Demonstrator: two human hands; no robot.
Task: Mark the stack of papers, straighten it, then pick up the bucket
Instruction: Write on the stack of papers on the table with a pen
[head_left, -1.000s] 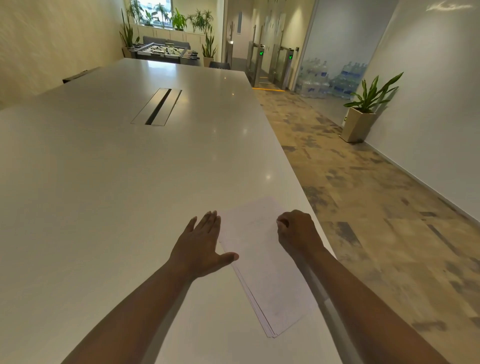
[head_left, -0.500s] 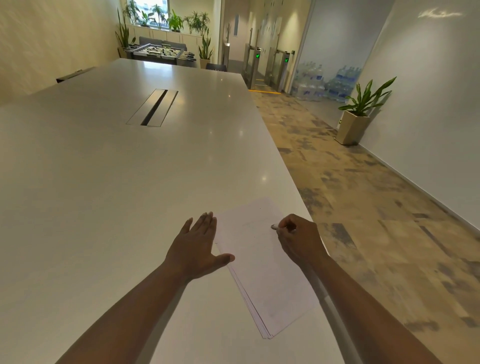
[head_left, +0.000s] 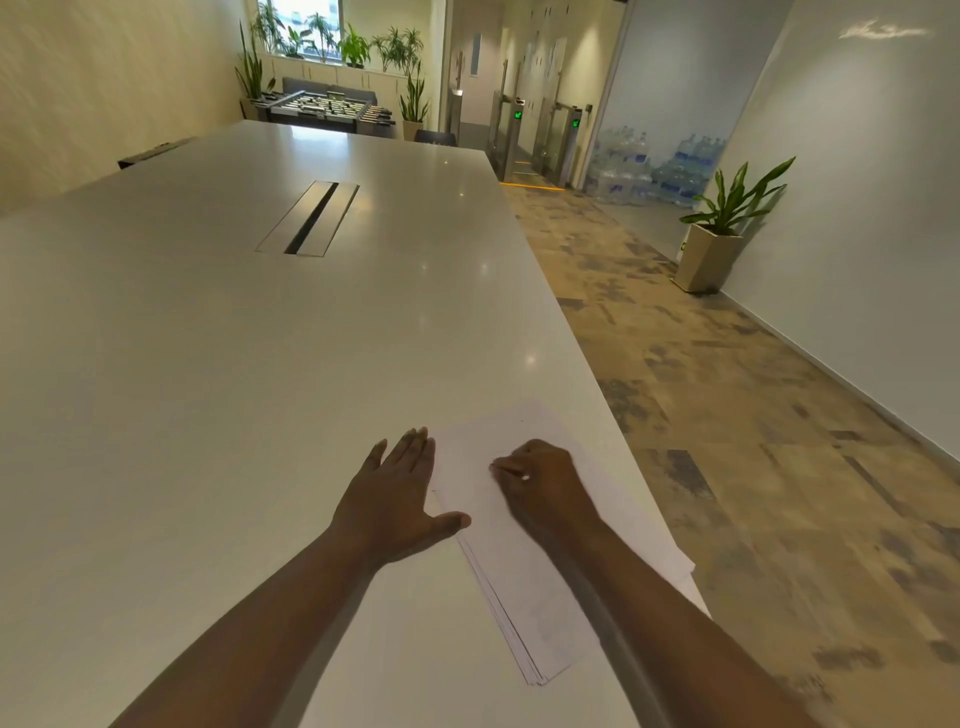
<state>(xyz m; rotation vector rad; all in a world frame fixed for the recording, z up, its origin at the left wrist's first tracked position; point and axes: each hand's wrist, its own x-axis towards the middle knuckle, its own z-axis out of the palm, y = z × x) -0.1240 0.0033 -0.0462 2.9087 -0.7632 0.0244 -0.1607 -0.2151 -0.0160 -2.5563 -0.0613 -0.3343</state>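
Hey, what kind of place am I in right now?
Probably an office common area: a long white meeting table with a cable slot, access turnstiles down the corridor, and a foosball table at the far end.

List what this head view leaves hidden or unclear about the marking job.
- Bucket: nowhere in the head view, outside the frame.
- Marking tool: only a pale tip shows; the right hand curls around the rest.
- Marks on the stack of papers: too faint, partly under the right hand.

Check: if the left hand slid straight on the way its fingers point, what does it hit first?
Nothing nearby, as far as I can tell. The left hand lies flat on the table, fingers pointing up-table past the papers; only bare tabletop lies ahead.
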